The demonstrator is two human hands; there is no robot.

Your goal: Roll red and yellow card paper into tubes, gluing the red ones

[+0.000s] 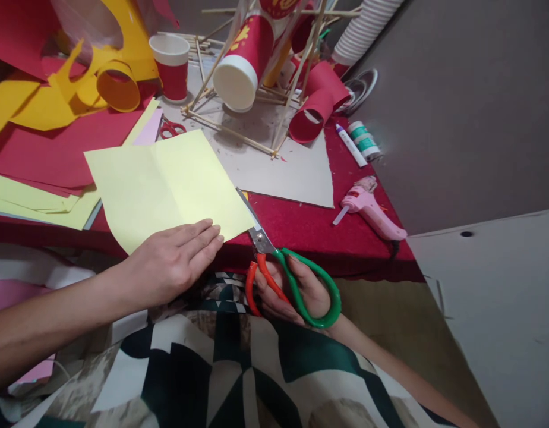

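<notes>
A sheet of pale yellow paper (167, 178) with a faint crease is held by my left hand (174, 255). The fingers lie together across its near edge, with the thumb hidden beneath. My right hand (296, 291) grips a pair of scissors (260, 236) with one green and one orange-red handle, fingers through the loops. The blades point up and away, at the right corner of the paper. Part of one blade seems to lie under the sheet; whether they are cutting cannot be made out.
Wooden sticks form a frame (239, 132) around red paper cups (239, 71) on a grey board (296, 178). A pink glue gun (372, 211), marker (351, 145) and red paper tubes (312, 116) lie right. Coloured paper sheets (43, 154), yellow cutouts and small red scissors (171, 128) lie left.
</notes>
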